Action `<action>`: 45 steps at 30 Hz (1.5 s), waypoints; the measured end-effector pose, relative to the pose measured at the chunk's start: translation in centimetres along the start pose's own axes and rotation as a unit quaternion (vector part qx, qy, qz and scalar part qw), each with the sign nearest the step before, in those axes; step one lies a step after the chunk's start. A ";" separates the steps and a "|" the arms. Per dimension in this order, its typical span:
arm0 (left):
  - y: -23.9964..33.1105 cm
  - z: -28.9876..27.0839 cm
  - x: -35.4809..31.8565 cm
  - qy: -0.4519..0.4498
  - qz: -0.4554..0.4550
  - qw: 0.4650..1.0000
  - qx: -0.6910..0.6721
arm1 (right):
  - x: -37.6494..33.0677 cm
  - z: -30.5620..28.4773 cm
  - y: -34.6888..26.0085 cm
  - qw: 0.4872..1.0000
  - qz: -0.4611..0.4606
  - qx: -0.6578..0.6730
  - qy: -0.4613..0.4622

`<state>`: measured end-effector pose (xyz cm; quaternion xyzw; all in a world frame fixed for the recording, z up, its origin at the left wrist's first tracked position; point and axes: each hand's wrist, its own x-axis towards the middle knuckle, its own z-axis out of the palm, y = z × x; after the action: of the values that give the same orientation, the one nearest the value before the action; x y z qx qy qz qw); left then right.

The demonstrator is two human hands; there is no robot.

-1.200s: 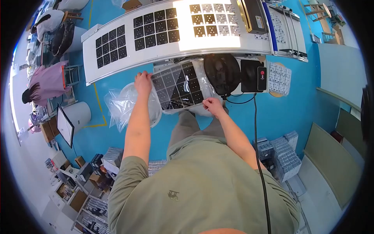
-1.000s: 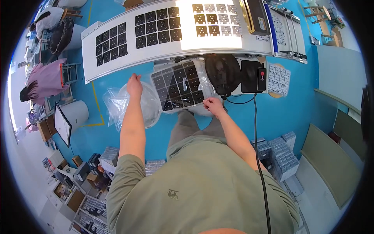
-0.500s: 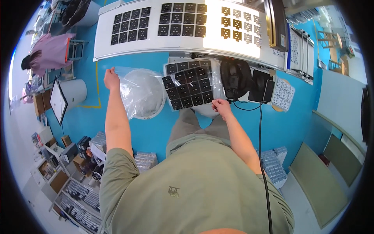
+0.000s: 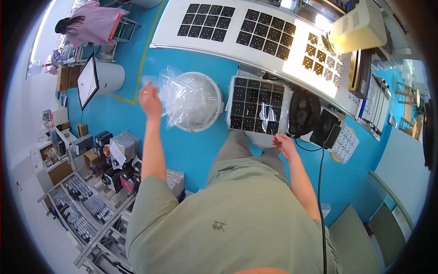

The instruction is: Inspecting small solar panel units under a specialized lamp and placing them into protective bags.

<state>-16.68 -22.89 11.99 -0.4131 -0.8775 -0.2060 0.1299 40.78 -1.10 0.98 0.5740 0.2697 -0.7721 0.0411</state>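
Observation:
My left hand (image 4: 151, 101) is raised beside a crumpled clear plastic film (image 4: 185, 98) that hangs over a round white bin (image 4: 214, 119). Motion smears its fingers, and whether they grip the film cannot be told. To the right, a sheet of black square panels (image 4: 255, 106), each with small holes, lies on a stack in front of my legs, partly shiny with clear film. My right hand (image 4: 285, 146) is at the sheet's near right corner, its fingers pinched together; what is between them is too small to make out.
Grids of black panels (image 4: 264, 32) lie on the long white table (image 4: 219, 52) ahead. A black bag (image 4: 303, 112) and a phone-like device (image 4: 332, 136) sit right of the stack. A black cable (image 4: 321, 192) runs down past my right arm. A person in pink (image 4: 93, 23) sits far left.
The sheet of panels, tilted before, now lies straight on the stack. The plastic film has bunched up over the bin beside my left hand. The whole view has turned.

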 end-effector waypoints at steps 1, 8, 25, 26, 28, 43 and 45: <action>-0.7 2.4 -2.1 -0.021 0.007 1.000 0.019 | -0.4 0.2 -0.1 1.000 -0.001 -0.002 0.004; -7.5 16.6 -11.5 -0.409 -0.143 0.897 -0.087 | -3.1 1.7 -1.4 1.000 0.004 0.003 -0.007; 18.7 5.3 -18.8 -0.374 -0.564 0.381 -0.630 | -5.4 2.6 -4.5 0.993 0.059 -0.012 -0.103; 20.0 4.8 -19.2 -0.339 -0.572 0.368 -0.650 | -5.5 2.6 -4.7 0.992 0.061 -0.022 -0.109; 21.5 4.5 -19.4 -0.291 -0.578 0.362 -0.671 | -5.6 2.6 -4.9 0.990 0.070 -0.050 -0.116; 23.6 10.1 -19.4 -0.209 -0.615 0.469 -0.599 | -3.9 -1.2 -3.8 0.966 0.026 -0.227 -0.123; 23.2 11.0 -19.3 -0.203 -0.612 0.469 -0.604 | -3.1 -2.1 -3.5 0.961 -0.022 -0.264 -0.084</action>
<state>12.85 -17.41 0.55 0.2231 -0.5660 -0.6220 -0.4929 42.36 2.10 4.71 0.4700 0.4722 -0.7195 0.1961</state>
